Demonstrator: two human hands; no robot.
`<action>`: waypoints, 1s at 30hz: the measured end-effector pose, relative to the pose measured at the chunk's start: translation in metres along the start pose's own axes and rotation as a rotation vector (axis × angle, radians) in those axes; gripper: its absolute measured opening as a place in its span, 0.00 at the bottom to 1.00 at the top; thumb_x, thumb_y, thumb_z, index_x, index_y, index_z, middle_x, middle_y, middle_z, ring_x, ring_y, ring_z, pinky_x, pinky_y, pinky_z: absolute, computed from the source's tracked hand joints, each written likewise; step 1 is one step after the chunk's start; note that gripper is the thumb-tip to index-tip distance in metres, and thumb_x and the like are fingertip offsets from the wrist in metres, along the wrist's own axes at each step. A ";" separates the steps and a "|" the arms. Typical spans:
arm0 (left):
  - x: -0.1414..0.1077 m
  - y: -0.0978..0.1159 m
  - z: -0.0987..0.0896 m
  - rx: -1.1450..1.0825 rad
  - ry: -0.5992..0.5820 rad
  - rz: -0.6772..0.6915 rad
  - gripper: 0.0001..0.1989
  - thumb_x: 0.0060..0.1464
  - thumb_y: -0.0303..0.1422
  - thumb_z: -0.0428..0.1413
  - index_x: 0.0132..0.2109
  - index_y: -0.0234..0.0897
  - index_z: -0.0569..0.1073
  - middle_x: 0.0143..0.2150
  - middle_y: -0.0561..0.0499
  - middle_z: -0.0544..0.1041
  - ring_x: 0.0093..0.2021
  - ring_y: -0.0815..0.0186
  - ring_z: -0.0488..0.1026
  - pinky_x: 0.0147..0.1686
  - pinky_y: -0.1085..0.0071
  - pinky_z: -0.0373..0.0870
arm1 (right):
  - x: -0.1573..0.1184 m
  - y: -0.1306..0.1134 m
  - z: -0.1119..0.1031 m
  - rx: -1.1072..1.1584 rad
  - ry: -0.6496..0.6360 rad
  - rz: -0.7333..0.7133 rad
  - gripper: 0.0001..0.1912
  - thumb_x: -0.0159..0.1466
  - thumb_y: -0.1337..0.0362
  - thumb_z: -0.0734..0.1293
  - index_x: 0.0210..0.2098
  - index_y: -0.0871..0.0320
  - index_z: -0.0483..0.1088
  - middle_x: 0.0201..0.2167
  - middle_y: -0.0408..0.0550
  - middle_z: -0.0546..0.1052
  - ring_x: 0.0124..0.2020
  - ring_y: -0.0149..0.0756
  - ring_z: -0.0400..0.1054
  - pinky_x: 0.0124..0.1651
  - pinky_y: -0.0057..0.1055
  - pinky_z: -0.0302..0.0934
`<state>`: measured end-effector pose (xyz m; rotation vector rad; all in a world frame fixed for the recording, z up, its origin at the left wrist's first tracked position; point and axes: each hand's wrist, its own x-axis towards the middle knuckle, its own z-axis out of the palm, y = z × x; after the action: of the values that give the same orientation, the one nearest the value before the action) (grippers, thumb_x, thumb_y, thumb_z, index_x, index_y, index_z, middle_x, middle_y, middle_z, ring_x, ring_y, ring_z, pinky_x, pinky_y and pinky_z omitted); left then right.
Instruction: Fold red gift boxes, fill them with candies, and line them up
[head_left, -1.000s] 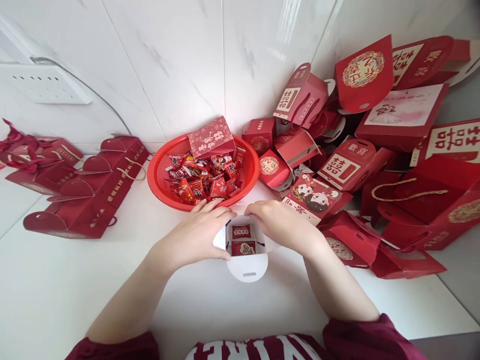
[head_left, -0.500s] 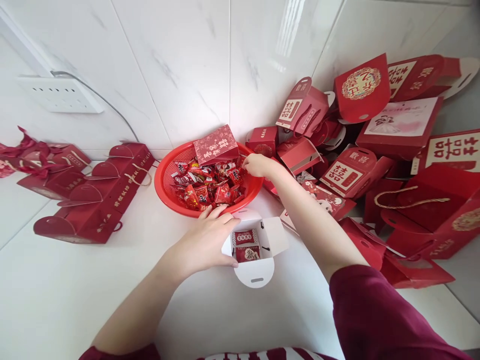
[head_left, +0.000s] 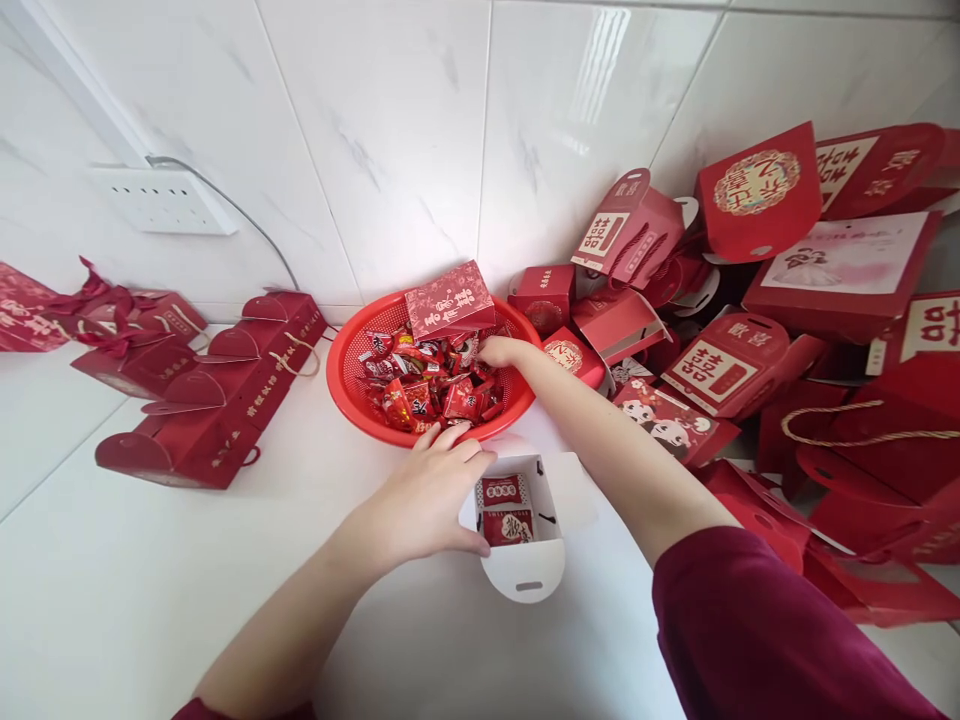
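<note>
My left hand (head_left: 431, 495) grips the left side of an open paper gift box (head_left: 523, 580), its thumb at the near corner and its fingers at the far side. White inside, with flaps folded out, the box holds two red wrapped sweets (head_left: 508, 525). Behind it stands a red plastic basket (head_left: 341, 375) full of wrapped candies (head_left: 405, 395). My right hand (head_left: 504, 352) reaches into the basket's right side, its fingertips hidden among the candies. A patterned red box (head_left: 450, 300) rests on the back of the basket, close to that hand.
Red gift boxes with loop handles (head_left: 202, 400) stand in a row on the left of the white counter (head_left: 247, 560). At the right lies a heaped pile of red boxes (head_left: 720, 365). A tiled wall (head_left: 405, 130) with a socket strip (head_left: 165, 200) and cable rises behind.
My right hand has gone deeper into the candies, and its fingers are now covered. My left hand stays on the gift box. The whole view has shifted slightly.
</note>
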<state>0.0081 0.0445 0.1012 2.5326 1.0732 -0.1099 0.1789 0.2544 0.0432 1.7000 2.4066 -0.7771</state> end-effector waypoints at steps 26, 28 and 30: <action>0.005 -0.002 -0.003 -0.030 0.001 0.027 0.40 0.41 0.49 0.69 0.60 0.45 0.69 0.59 0.46 0.71 0.66 0.45 0.57 0.63 0.50 0.55 | -0.008 0.019 0.002 0.574 -0.135 -0.087 0.09 0.59 0.74 0.70 0.39 0.61 0.76 0.38 0.48 0.82 0.39 0.35 0.77 0.43 0.25 0.70; 0.005 -0.002 -0.003 -0.030 0.000 0.027 0.40 0.40 0.48 0.70 0.60 0.45 0.69 0.58 0.46 0.72 0.66 0.45 0.57 0.62 0.51 0.57 | -0.008 0.017 0.003 0.527 -0.127 -0.102 0.07 0.62 0.74 0.68 0.40 0.61 0.76 0.42 0.47 0.81 0.42 0.33 0.76 0.46 0.26 0.70; 0.005 -0.002 -0.003 -0.029 -0.004 0.020 0.40 0.40 0.48 0.70 0.60 0.45 0.69 0.58 0.45 0.72 0.66 0.45 0.57 0.62 0.51 0.57 | -0.008 0.016 0.003 0.460 -0.114 -0.099 0.06 0.66 0.70 0.67 0.42 0.62 0.74 0.45 0.48 0.79 0.44 0.34 0.75 0.47 0.31 0.70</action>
<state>0.0097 0.0501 0.1023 2.5156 1.0403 -0.0927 0.1954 0.2499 0.0375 1.6173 2.3764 -1.4947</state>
